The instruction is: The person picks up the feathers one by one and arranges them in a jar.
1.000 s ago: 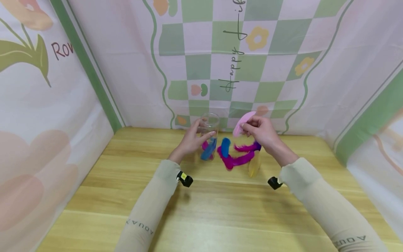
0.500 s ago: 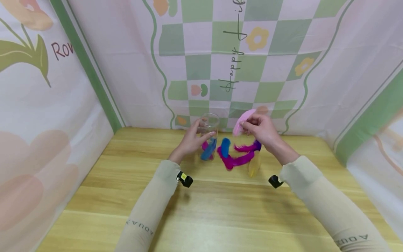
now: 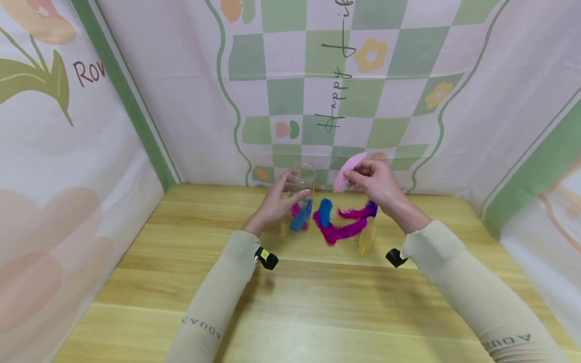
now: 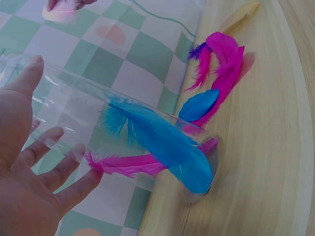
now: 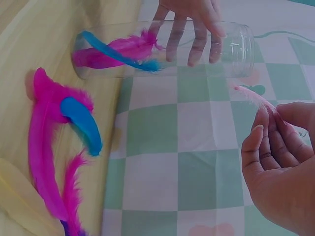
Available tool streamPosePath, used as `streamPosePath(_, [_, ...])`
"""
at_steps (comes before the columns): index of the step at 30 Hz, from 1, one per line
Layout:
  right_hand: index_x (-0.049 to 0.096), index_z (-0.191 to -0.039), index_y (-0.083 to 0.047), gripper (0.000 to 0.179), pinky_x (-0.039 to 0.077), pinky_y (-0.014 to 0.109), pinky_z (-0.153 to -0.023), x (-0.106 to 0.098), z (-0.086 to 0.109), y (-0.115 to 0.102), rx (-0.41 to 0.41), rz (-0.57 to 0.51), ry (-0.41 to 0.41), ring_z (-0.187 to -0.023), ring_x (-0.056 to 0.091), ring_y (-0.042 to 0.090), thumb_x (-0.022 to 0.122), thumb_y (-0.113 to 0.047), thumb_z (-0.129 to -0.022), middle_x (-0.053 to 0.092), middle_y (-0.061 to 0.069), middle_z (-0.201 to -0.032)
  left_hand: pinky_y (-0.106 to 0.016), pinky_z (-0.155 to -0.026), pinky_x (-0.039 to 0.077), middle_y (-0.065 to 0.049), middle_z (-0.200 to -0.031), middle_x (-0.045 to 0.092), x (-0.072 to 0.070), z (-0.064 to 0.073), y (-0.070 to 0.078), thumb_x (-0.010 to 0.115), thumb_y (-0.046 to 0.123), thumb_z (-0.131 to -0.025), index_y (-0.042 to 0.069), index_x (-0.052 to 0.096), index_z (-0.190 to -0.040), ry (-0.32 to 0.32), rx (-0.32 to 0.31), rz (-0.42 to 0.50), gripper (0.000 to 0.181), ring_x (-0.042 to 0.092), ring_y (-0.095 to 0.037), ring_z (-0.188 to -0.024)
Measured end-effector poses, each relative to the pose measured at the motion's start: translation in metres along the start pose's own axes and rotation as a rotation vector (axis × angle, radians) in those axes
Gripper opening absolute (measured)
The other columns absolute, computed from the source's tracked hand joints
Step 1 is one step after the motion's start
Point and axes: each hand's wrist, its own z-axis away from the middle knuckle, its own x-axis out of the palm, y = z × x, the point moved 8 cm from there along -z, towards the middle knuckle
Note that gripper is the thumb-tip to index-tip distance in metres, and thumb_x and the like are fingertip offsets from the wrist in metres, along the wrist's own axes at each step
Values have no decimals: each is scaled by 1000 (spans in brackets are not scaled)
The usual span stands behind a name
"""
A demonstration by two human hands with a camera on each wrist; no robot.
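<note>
Two hands [image 3: 278,201] [image 3: 379,184] hold a jar [image 3: 303,184] and pink feather [image 3: 347,170] before cloth [image 3: 322,65] lettered "Happy".

**Both arms stretched toward the table's [image 3: 299,307] far edge**

The person's left arm [image 3: 215,297] slants forward from the near side, its sleeve ending at the wrist. The left hand [image 3: 275,201] curves in a grip near the far edge, fingers spread, thumb apart from them. The right arm [image 3: 476,287] angles inward from the near right. Raised off the table near the far edge, the right hand [image 3: 381,185] pinches with thumb and fingertips.
</note>
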Motion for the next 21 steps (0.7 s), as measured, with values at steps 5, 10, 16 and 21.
streamPosePath(5, [68, -112, 8, 26, 56, 25, -67, 3, -2, -4, 1, -9, -9, -78, 65, 15, 65, -15, -102, 71, 3, -87, -43, -98, 55, -3, -129, 56, 0, 0, 1, 69, 43, -98, 21, 43, -146, -1, -2, 5, 59, 56, -27, -128])
streamPosePath(10, [67, -113, 10, 26, 55, 23, -66, 6, -2, -8, -15, -15, -26, -79, 66, 16, 65, -14, -102, 72, 1, -86, -43, -99, 55, -3, -128, 55, -1, -1, 1, 69, 43, -98, 21, 43, -146, -1, 6, -1, 59, 57, -26, -127])
streamPosePath(16, [68, -112, 11, 25, 54, 22, -64, 4, -4, -13, -29, -11, -18, -74, 65, 12, 65, -12, -102, 72, 2, -84, -44, -101, 54, -4, -128, 56, 0, -2, 0, 69, 42, -98, 21, 43, -147, -1, 16, -3, 59, 57, -28, -128])
streamPosePath(21, [70, -110, 9, 23, 54, 24, -63, 1, -6, -14, -27, -13, 13, -71, 64, 13, 65, -11, -101, 73, 5, -82, -46, -103, 52, -4, -128, 56, 0, -1, -1, 69, 42, -98, 19, 42, -149, -2, 11, -8, 62, 57, -28, -128])
